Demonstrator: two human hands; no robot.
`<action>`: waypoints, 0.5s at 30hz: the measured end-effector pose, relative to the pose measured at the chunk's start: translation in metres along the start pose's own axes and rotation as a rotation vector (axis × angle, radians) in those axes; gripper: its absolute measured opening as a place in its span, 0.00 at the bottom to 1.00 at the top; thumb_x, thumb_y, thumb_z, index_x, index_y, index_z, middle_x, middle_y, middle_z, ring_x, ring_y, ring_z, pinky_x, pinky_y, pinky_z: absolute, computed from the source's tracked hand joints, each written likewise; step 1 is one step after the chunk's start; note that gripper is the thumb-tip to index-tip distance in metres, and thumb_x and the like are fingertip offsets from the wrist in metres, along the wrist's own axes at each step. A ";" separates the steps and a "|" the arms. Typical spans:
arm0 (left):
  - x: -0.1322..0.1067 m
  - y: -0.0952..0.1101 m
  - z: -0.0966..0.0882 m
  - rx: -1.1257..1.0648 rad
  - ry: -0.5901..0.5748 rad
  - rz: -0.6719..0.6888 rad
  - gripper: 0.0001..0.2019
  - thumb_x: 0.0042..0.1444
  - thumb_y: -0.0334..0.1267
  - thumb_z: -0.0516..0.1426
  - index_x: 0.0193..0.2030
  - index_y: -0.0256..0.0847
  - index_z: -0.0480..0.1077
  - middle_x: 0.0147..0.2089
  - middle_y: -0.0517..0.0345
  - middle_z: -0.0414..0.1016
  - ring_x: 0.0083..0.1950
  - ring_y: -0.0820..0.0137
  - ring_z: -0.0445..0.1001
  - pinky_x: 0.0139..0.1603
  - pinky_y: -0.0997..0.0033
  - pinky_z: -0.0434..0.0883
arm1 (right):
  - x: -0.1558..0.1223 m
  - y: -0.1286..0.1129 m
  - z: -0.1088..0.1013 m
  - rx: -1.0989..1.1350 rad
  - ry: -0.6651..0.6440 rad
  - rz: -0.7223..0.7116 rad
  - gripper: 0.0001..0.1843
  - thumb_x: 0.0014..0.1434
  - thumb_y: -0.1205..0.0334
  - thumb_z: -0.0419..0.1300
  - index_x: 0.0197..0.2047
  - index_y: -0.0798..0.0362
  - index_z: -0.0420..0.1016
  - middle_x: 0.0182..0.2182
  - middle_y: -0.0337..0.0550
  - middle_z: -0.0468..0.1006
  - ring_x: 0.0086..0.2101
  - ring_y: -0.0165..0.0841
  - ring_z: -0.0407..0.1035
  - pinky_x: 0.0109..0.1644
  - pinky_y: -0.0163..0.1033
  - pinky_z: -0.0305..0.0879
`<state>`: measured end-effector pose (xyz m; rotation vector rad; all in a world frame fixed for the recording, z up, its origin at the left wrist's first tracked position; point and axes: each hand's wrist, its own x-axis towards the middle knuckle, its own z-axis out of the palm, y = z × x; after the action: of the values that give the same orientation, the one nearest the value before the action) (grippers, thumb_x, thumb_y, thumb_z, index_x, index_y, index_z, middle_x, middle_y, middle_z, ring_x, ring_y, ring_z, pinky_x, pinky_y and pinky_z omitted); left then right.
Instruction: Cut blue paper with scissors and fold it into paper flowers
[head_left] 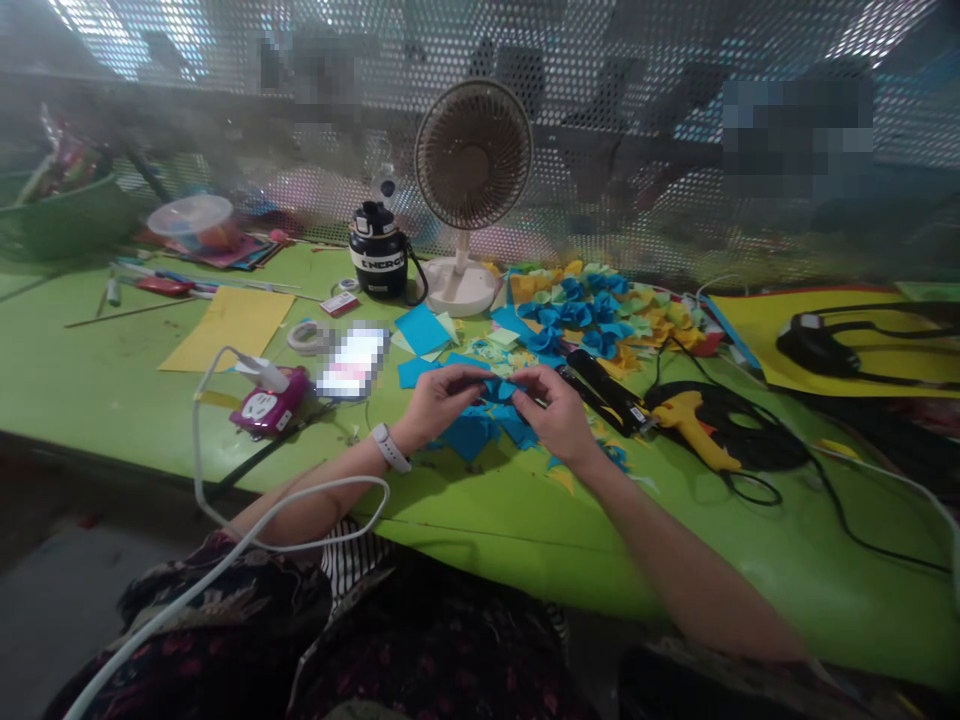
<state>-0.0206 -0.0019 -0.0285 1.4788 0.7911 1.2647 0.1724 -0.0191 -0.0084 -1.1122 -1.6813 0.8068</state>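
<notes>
While both forearms reach in over the near edge of the green worktop (480, 500), the left hand (444, 402) and right hand (553, 412) meet at mid-scene, each nearly closed, thumb and fingertips pinching a small piece of blue paper (501, 390). It sits just above loose blue sheets (469, 434).

Risks noted:
1. Tearing or unwanted creasing. Likely cause: the two pinches pulling unevenly on thin stock.
2. Mix-up or snagging of pieces, as the sheets below match it in colour and lie close under the fingers.
3. Scatter. The desk fan (474, 155) stands on the far side, facing the hands; a draught could lift the sheets and the crumpled paper flowers (581, 310) to its right (whether its blades are turning, I cannot tell).
4. Drag from the white cable (199, 430), which loops across the left forearm; a sharp move there could tug the purple power adaptor (271, 402).
5. Possible burn or glue smear, should the right forearm drift right onto what looks like a yellow-handled glue gun (684, 422); heat unknown.
</notes>
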 end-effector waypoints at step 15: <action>-0.005 0.001 0.011 -0.247 0.040 -0.109 0.20 0.51 0.45 0.67 0.48 0.37 0.76 0.37 0.53 0.81 0.37 0.68 0.80 0.39 0.68 0.80 | -0.005 -0.002 0.003 -0.257 0.137 -0.388 0.08 0.64 0.63 0.58 0.43 0.49 0.79 0.42 0.45 0.83 0.45 0.38 0.77 0.52 0.47 0.73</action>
<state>-0.0111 -0.0100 -0.0290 1.2006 0.7040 1.2633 0.1697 -0.0244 -0.0096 -0.9415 -1.8398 0.2696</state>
